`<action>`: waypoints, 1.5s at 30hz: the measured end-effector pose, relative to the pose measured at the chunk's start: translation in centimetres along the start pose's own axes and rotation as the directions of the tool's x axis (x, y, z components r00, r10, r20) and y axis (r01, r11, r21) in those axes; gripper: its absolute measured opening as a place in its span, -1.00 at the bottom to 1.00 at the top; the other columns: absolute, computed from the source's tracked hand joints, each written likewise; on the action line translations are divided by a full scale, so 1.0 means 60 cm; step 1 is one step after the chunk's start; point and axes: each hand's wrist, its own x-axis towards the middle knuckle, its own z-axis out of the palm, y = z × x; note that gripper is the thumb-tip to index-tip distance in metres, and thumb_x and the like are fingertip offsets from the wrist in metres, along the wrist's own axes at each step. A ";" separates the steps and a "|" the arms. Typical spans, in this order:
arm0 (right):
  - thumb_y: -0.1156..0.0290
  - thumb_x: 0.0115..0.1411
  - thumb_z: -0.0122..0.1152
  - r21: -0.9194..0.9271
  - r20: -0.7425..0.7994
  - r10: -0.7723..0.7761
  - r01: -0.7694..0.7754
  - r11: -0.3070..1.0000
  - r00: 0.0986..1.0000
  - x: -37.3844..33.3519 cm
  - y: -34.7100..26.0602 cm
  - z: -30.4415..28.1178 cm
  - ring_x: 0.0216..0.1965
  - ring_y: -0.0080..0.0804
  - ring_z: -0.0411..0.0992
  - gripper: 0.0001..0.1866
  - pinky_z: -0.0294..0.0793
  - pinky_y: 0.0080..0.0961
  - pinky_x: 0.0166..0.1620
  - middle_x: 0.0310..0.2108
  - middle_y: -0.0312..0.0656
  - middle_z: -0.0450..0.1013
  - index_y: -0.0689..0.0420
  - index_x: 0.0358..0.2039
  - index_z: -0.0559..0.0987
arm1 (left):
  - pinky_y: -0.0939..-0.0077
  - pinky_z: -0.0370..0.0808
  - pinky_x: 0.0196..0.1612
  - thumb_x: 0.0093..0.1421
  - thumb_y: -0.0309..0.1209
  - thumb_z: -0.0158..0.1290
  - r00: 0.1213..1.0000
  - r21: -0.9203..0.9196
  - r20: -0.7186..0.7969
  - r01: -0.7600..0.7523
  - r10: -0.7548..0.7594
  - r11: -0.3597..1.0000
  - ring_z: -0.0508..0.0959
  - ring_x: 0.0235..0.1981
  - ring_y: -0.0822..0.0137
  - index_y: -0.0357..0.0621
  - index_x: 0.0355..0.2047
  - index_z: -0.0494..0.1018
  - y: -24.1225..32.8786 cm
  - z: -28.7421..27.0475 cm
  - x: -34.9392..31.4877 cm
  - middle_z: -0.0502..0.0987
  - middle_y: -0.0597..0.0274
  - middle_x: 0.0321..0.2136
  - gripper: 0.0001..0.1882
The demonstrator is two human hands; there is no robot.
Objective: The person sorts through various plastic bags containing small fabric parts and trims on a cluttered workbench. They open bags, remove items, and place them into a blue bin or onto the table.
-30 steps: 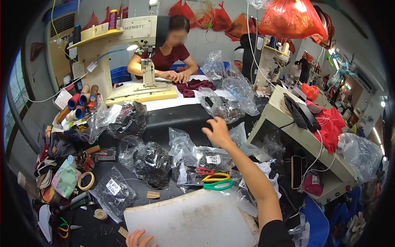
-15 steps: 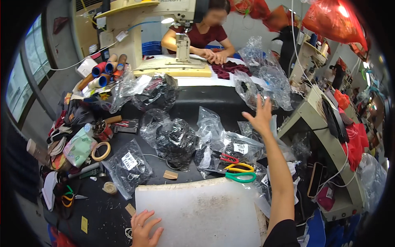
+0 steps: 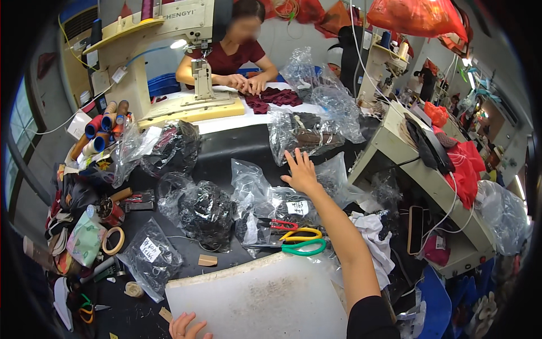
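Observation:
My right hand [image 3: 301, 173] stretches far forward, open, with its fingers spread. Its fingertips are at the lower edge of a clear plastic bag [image 3: 316, 137] with dark brown contents; whether they touch it I cannot tell. Below that hand lies another clear bag with a white label [image 3: 297, 208]. Red-handled snips [image 3: 282, 225] and scissors with one yellow and one green handle [image 3: 303, 247] rest just in front of it. At the bottom edge my left hand [image 3: 188, 326] lies open on the left side of a worn white board [image 3: 254, 305], partly cut off by the frame.
Bagged black material [image 3: 206, 217] and a flat labelled bag [image 3: 151, 254] lie left of centre. Tape rolls, thread spools [image 3: 101, 133] and scissors [image 3: 87, 308] crowd the left. A sewing machine [image 3: 200, 96] and a co-worker handling maroon cloth [image 3: 274, 100] are across the table. A slanted machine table [image 3: 418, 186] stands right.
The view has swung to the right, so things sit further left. My right hand has reached further forward toward the bag with brown contents. My left hand stays on the board.

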 end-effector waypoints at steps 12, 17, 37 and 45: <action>0.05 0.06 0.20 -0.181 0.015 0.211 -0.205 0.962 0.977 0.029 0.063 -0.087 0.32 0.08 -0.20 -0.18 0.00 0.02 0.23 0.34 -0.09 -0.17 -0.09 0.27 0.05 | 0.17 0.10 0.18 0.06 -0.49 0.11 1.000 0.010 0.007 0.000 0.000 1.000 0.26 0.12 0.00 -0.18 -0.13 0.44 -0.002 0.002 0.004 0.35 0.02 0.04 -0.68; 0.10 0.06 0.22 -0.096 -0.039 0.187 -0.190 0.977 0.982 0.000 0.070 -0.142 0.27 0.12 -0.06 -0.25 0.11 -0.01 0.18 0.26 0.07 -0.04 0.04 0.21 0.16 | 0.16 0.10 0.18 0.06 -0.49 0.11 1.000 0.008 -0.006 -0.013 0.013 1.000 0.26 0.12 0.01 -0.18 -0.13 0.43 0.000 0.003 -0.001 0.35 0.03 0.03 -0.68; 0.12 0.08 0.20 0.348 -0.022 -0.240 0.232 0.908 0.971 -0.155 -0.050 -0.185 0.02 -0.03 0.33 -0.43 0.27 -0.25 0.08 -0.03 0.07 0.38 0.21 0.02 0.39 | -0.57 -0.23 0.06 -0.10 0.05 0.21 0.958 0.395 0.001 -0.263 0.286 0.880 -0.27 0.33 -0.13 0.13 0.21 0.14 -0.031 0.089 0.396 -0.19 -0.03 0.30 -0.12; 0.16 0.10 0.23 0.538 0.187 0.021 -0.120 0.834 0.982 -0.317 0.063 -0.270 -0.11 -0.19 0.46 -0.46 0.43 -0.35 -0.07 -0.14 0.06 0.46 0.22 0.01 0.42 | -0.05 0.10 0.13 -0.16 -0.25 0.17 0.945 0.461 -0.009 -0.287 0.328 0.840 0.02 0.27 -0.02 -0.01 0.05 0.32 -0.043 0.095 0.388 0.00 -0.03 0.26 -0.33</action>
